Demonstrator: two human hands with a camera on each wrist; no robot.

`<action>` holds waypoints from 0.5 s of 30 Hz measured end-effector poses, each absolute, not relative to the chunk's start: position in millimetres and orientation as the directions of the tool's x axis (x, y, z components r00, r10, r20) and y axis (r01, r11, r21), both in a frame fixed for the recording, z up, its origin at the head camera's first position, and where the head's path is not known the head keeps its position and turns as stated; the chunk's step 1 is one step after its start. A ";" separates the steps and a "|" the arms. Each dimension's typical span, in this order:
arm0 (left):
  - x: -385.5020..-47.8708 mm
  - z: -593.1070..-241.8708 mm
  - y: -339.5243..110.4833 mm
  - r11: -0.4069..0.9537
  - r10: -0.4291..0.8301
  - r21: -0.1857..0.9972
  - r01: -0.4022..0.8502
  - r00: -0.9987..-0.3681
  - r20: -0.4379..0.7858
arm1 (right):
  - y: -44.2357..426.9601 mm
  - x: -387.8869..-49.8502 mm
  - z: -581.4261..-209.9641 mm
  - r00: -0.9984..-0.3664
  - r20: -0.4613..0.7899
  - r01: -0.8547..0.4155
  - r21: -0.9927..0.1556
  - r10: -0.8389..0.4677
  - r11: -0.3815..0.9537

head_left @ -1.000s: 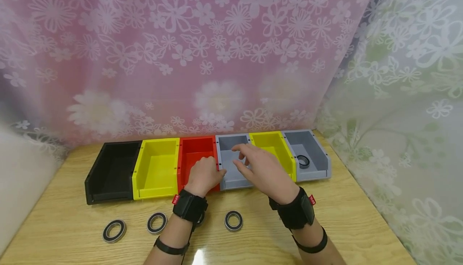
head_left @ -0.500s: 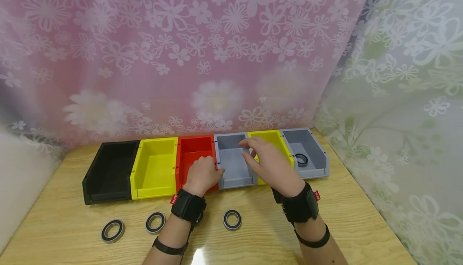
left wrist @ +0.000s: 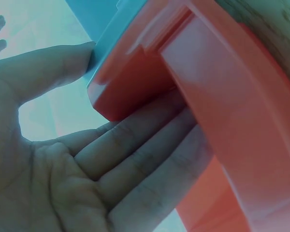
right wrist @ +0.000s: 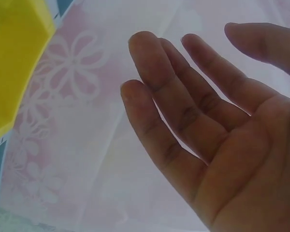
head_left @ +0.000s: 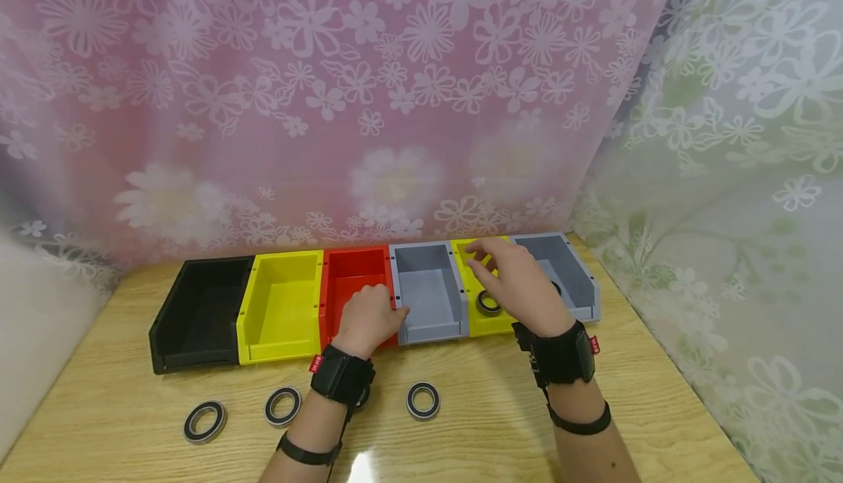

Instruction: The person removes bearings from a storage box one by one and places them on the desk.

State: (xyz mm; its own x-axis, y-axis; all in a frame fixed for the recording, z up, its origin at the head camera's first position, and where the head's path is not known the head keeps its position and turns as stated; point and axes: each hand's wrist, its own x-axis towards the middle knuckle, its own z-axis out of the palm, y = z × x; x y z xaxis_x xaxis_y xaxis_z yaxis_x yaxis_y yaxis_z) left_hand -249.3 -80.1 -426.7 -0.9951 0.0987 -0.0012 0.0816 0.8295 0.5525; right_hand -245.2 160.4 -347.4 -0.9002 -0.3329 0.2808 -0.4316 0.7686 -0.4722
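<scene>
My left hand (head_left: 369, 320) grips the side of the red bin (head_left: 357, 263). In the left wrist view, its thumb lies against the blue-grey bin wall (left wrist: 117, 36) and its fingers (left wrist: 145, 159) reach behind the red wall; their tips are hidden. My right hand (head_left: 516, 285) is raised over the right-hand yellow bin (head_left: 484, 326), fingers loosely bent and holding nothing, as the right wrist view shows. A ball bearing (head_left: 489, 303) lies in that yellow bin. Another bearing (head_left: 557, 287), partly covered by the right hand, lies in the far-right grey bin (head_left: 573, 278).
Bearings lie on the wooden table (head_left: 474, 424) in front: one at left (head_left: 205, 421), a second (head_left: 283, 405), one partly behind the left wrist (head_left: 362, 397), and another (head_left: 423, 400). A black bin (head_left: 204, 315), a yellow bin (head_left: 283, 307) and a middle grey bin (head_left: 429, 293) share the row.
My right hand has moved right, away from the middle grey bin, uncovering the bearing in the yellow bin and partly covering the far-right one. The left hand keeps its hold.
</scene>
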 end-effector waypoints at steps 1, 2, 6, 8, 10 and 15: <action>-249.2 -426.9 -80.0 0.830 0.100 0.552 0.084 -0.995 0.002 | 162.0 -246.7 -348.6 -0.902 0.279 -0.429 -0.475 -0.331 0.769; -249.1 -427.1 -79.8 0.829 0.100 0.552 0.086 -0.995 0.005 | 163.5 -248.1 -349.9 -0.903 0.276 -0.426 -0.474 -0.329 0.771; -249.0 -428.3 -79.2 0.831 0.101 0.548 0.093 -0.995 0.015 | 169.1 -254.3 -355.2 -0.912 0.258 -0.407 -0.481 -0.318 0.777; -248.2 -428.6 -78.9 0.833 0.100 0.546 0.092 -0.995 0.015 | 171.4 -257.4 -358.0 -0.920 0.245 -0.390 -0.484 -0.307 0.783; -247.4 -428.5 -79.1 0.836 0.105 0.540 0.098 -0.994 0.017 | 173.1 -259.8 -360.1 -0.927 0.229 -0.373 -0.488 -0.296 0.789; -245.1 -425.6 -81.9 0.842 0.119 0.528 0.107 -0.993 0.012 | 177.7 -263.4 -362.4 -0.937 0.212 -0.347 -0.486 -0.277 0.802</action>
State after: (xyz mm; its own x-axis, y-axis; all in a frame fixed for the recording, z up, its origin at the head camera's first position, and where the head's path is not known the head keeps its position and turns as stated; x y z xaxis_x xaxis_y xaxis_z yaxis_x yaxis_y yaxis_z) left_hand -245.1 -81.9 -425.6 -0.9928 0.1190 0.0123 0.1075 0.8425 0.5279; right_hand -263.4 177.7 -362.4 -0.9373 -0.2766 0.2122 -0.3468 0.8020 -0.4864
